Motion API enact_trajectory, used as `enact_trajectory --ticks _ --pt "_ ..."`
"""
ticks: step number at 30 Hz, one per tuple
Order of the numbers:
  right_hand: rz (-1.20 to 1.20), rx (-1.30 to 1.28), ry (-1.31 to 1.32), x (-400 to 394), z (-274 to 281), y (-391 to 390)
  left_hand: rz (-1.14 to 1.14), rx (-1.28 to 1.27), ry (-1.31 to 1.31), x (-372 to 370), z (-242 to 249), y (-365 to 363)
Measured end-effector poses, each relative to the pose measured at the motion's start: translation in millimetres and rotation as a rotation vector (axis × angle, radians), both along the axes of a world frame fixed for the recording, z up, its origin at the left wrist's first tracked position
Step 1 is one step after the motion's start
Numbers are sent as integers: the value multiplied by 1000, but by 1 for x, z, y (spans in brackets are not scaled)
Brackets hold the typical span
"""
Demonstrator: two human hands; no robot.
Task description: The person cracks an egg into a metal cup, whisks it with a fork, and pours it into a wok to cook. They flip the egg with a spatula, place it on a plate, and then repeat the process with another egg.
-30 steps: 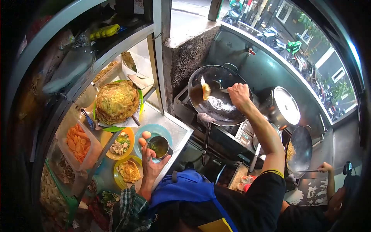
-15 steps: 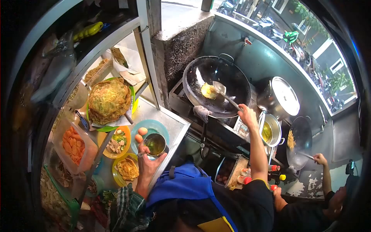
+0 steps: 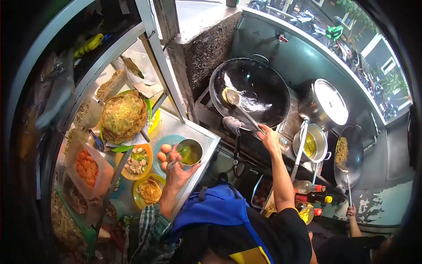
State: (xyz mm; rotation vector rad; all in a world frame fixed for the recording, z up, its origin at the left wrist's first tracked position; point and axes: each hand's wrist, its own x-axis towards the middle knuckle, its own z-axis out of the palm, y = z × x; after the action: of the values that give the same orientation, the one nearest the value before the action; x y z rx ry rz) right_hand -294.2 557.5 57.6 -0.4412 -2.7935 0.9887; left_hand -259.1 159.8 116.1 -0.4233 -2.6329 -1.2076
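My right hand (image 3: pixel 270 140) grips the handle of a metal wok spatula (image 3: pixel 249 115). Its head covers most of a piece of fried egg (image 3: pixel 225 94) on the left wall of a large black wok (image 3: pixel 268 90). My left hand (image 3: pixel 176 175) is closed on a metal mug (image 3: pixel 200 154) with yellow-green liquid inside. Below the mug lies a blue plate (image 3: pixel 157 147), and a few brown eggs (image 3: pixel 162 156) rest beside my fingers. Closer to me, a yellow plate (image 3: pixel 137 200) carries a folded omelette (image 3: pixel 150 192).
A heap of fried omelettes (image 3: pixel 124 116) and an orange plate (image 3: pixel 128 172) of chopped food stand left. A lidded pot (image 3: pixel 307 105) and a saucepan (image 3: pixel 324 143) sit right of the wok. A co-worker's hand (image 3: pixel 351 212) holds a utensil in a smaller wok (image 3: pixel 355 149).
The spatula and the egg have shifted left in the wok, and the spatula head now covers most of the egg. More of the eggs beside the mug shows. The co-worker's hand has moved lower.
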Motion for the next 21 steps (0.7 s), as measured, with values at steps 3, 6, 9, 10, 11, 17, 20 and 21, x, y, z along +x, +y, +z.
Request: enact_trajectory --ticks 3,6,9,10,11,17,20,21 --pt "26 -114 -11 -11 6 -13 -77 31 213 -22 -2 8" --pt "46 -231 -11 -17 0 -14 -40 -84 197 -35 6 15" --pt "55 -217 -22 -15 8 -19 -84 -71 166 -52 9 25" --pt "55 -223 -30 -14 8 -20 -125 -51 182 -57 11 28" --pt "58 -224 -31 -14 7 -21 -158 34 114 -57 15 33" --pt "28 -193 -40 -8 16 -22 -279 64 218 -79 22 51" --pt "-5 -225 -58 -3 23 -27 -281 55 191 -82 17 53" --pt "-9 -208 -73 -1 26 -30 -288 55 190 -82 16 53"
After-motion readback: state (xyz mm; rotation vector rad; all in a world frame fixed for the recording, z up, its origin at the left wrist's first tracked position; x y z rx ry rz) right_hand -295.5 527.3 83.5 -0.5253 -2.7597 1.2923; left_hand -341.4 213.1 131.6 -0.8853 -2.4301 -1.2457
